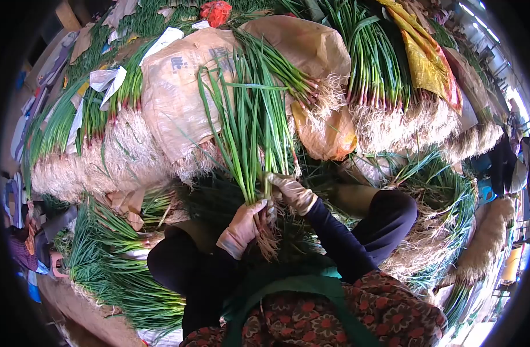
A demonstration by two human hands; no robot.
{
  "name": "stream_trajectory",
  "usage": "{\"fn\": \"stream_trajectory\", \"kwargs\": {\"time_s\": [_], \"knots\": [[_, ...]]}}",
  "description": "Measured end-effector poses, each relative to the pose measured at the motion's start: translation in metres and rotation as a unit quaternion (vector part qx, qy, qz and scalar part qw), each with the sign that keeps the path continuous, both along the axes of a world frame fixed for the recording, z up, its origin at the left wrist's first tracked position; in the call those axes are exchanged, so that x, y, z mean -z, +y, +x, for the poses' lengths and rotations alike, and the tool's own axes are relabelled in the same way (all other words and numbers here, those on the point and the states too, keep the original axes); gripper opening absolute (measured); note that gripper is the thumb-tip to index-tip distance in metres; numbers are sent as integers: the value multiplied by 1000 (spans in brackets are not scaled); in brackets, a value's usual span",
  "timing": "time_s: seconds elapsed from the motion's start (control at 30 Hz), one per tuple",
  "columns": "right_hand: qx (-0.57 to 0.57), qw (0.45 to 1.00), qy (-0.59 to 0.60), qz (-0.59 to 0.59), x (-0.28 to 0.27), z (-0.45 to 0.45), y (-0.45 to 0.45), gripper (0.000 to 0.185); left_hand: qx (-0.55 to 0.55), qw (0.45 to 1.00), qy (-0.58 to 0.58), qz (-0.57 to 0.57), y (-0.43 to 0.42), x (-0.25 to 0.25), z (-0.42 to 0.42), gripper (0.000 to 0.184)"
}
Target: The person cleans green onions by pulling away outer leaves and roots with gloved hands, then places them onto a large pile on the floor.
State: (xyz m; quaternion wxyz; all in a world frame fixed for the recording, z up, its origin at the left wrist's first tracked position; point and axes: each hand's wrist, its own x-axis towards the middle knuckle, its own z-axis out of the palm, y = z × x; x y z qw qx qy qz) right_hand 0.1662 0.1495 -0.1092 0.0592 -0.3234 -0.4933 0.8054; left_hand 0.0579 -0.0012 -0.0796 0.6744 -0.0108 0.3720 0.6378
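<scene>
My left hand [243,227], in a pale glove, is closed around the lower stems of a bunch of green garlic [250,133]. The bunch's roots [268,243] hang below that hand. My right hand [292,192], also gloved, grips stems at the bunch's right side, just above and beside my left hand. Its fingertips are partly hidden among the stems. The long green leaves lean away from me over a tan plastic sack [181,87]. A smaller bundle of green garlic [288,72] lies on the sack behind, its pale roots pointing right.
Root-fringed stacks of green garlic [380,69] line the far side. A yellow sack [421,58] covers part of the right stack. More plants [132,277] lie at my left, and a rooty heap [427,231] lies by my right knee. A red bag [216,13] sits at the back.
</scene>
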Motion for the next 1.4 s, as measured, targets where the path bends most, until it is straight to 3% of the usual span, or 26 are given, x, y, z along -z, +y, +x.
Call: {"fn": "stream_trajectory", "kwargs": {"time_s": [0.07, 0.1, 0.13, 0.17, 0.23, 0.27, 0.33, 0.4, 0.43, 0.5, 0.53, 0.57, 0.63, 0.7, 0.73, 0.77, 0.83, 0.87, 0.93, 1.0, 1.17, 1.27, 1.3, 1.33, 1.37, 1.4], "knots": [[80, 973, 23, 215, 11, -14, -13, 36, -42, 999, 13, 1, -7, -15, 11, 21], [70, 956, -27, 285, 24, -11, -13, 35, -115, 993, 22, -28, -10, -13, 16, 19], [60, 931, -77, 352, 33, -4, -13, 34, -111, 993, 39, -13, -13, -5, 17, 17], [-40, 937, -138, 317, 25, 2, -4, 31, -105, 993, 57, 3, -16, 3, 17, 15], [-61, 894, -185, 402, 27, 5, -1, 31, -94, 990, 101, 17, -19, 6, 23, 12], [-88, 863, -197, 457, 33, 8, 4, 31, -108, 984, 133, -54, -20, 7, 29, 12], [-48, 771, -182, 608, 54, 17, 15, 33, -117, 965, 219, -89, -23, 17, 31, 13], [24, 735, -250, 630, -1, 18, 3, 34, -153, 940, 281, -120, -27, 48, 14, 20], [38, 781, -226, 581, -20, 18, 0, 33, -187, 939, 253, -137, -28, 26, 17, 27], [52, 844, -131, 517, -21, 14, -11, 27, -134, 947, 254, -141, -33, 1, 17, 34], [65, 902, -26, 425, 5, 1, -18, 27, -105, 950, 257, -141, -34, -6, 18, 37], [58, 958, 26, 280, -2, -12, -30, 28, -96, 946, 278, -139, -32, -10, 23, 40], [41, 977, 42, 206, -12, -35, -46, 32, -81, 948, 269, -152, -34, -7, 34, 35], [15, 944, -7, 330, 7, -41, -46, 35, -110, 960, 230, -118, -39, -2, 37, 31], [-5, 955, -38, 296, -3, -37, -50, 31, -119, 966, 205, -101, -44, 0, 34, 31], [28, 981, 40, 188, -4, -33, -56, 28, -129, 972, 179, -84, -49, 2, 32, 30], [114, 980, 154, -56, -16, -22, -79, 23, -148, 977, 129, -80, -49, 6, 28, 29], [122, 958, 170, -196, -5, -18, -83, 23, -154, 980, 104, -77, -48, 8, 27, 28], [97, 900, 246, -346, -9, -5, -79, 19, -154, 983, 92, -46, -47, 3, 30, 25], [205, 861, 260, -385, 5, -12, -72, 18, -153, 982, 109, -30, -45, -8, 40, 24], [174, 919, 279, -215, -6, -17, -60, 17, -210, 926, 310, -55, -31, -30, 52, 29], [208, 948, 211, -113, 4, -35, -50, 11, -174, 943, 270, -88, -29, -34, 45, 28], [243, 870, 292, -313, 8, -36, -42, 12, -191, 955, 222, -46, -33, -24, 42, 30], [267, 872, 318, -259, 41, -25, -13, 10, -164, 976, 134, 39, -41, -43, 35, 30], [291, 870, 342, -204, 74, -15, 17, 10, -166, 980, 95, 53, -51, -42, 27, 32], [312, 844, 345, -266, 57, -2, 32, 11, -166, 982, 57, 69, -58, -41, 20, 36]]}}
